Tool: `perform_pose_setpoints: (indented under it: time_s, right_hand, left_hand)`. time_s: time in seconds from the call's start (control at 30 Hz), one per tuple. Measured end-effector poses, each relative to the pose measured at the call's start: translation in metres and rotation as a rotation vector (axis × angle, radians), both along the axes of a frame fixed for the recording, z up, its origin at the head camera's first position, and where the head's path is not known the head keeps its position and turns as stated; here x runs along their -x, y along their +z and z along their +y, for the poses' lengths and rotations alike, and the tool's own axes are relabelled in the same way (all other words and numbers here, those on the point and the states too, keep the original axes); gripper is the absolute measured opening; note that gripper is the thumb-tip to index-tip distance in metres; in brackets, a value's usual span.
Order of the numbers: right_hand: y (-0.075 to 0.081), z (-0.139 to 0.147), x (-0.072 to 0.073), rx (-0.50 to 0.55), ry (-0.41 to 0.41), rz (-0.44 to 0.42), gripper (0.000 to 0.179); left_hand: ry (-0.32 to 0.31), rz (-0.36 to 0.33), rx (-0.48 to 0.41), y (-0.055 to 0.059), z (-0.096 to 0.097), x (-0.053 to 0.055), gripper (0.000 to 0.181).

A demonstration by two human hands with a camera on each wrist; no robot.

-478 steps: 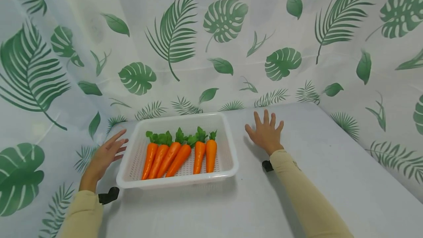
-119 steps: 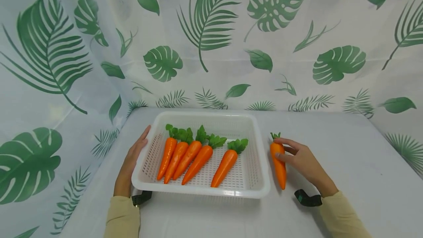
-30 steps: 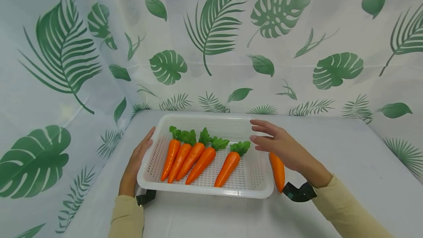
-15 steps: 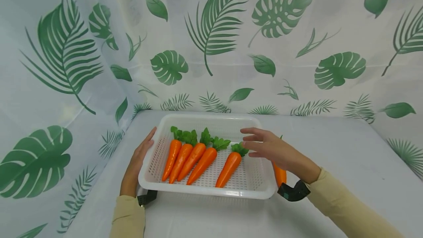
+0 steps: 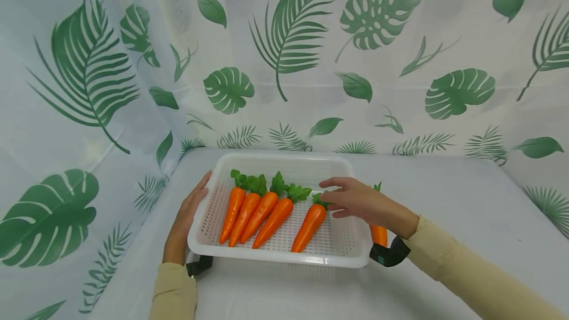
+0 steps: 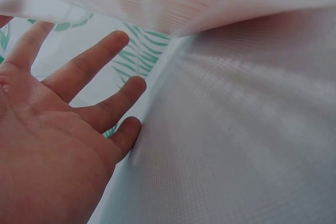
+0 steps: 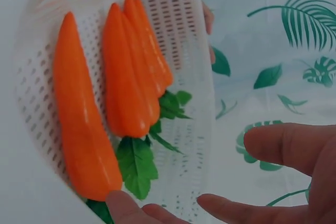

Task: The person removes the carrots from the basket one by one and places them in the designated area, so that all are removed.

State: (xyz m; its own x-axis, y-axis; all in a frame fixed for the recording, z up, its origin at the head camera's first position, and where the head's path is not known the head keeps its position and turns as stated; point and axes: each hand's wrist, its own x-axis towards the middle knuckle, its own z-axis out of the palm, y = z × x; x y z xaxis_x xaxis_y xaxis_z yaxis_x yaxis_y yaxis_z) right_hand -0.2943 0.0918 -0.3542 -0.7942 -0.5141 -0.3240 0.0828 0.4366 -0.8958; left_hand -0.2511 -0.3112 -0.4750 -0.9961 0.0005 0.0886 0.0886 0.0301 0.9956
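Observation:
A white plastic basket (image 5: 277, 257) on the table holds several orange carrots with green tops. My left hand (image 5: 183, 219) lies along the basket's left side, its fingers (image 6: 86, 66) extended and spread below the rim in the left wrist view. Over the right part of the basket reaches my right hand (image 5: 360, 201), at the leafy end of the rightmost carrot (image 5: 308, 227). In the right wrist view its fingers are apart, and one fingertip overlaps that carrot's thick end; whether it touches is unclear. Another carrot (image 5: 379, 236) lies outside the basket, partly hidden beneath my right forearm.
Inside the basket, the other carrots (image 5: 253, 216) lie side by side toward the left. White fabric printed with green leaves (image 5: 284, 38) hangs behind and at the sides. The pale tabletop (image 5: 462, 201) extends to the right.
Since four seconds ago, my right hand has let go of the carrot outside the basket. It has moved left over the rim to the rightmost carrot inside. My left hand stays at the basket.

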Motion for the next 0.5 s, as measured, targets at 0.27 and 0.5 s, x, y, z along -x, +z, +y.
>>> perform_pose_setpoints:
  time_s: [0.27,0.5]
  right_hand:
    - [-0.003,-0.006,0.003,-0.059,-0.017,-0.029,0.063]
    - [-0.009,-0.013,0.005,-0.106,0.0,-0.014,0.063]
  left_hand:
    - [0.034,-0.036,0.045,0.002,0.002,0.0,0.056]
    - [0.034,-0.028,0.048,0.002,0.002,0.0,0.056]
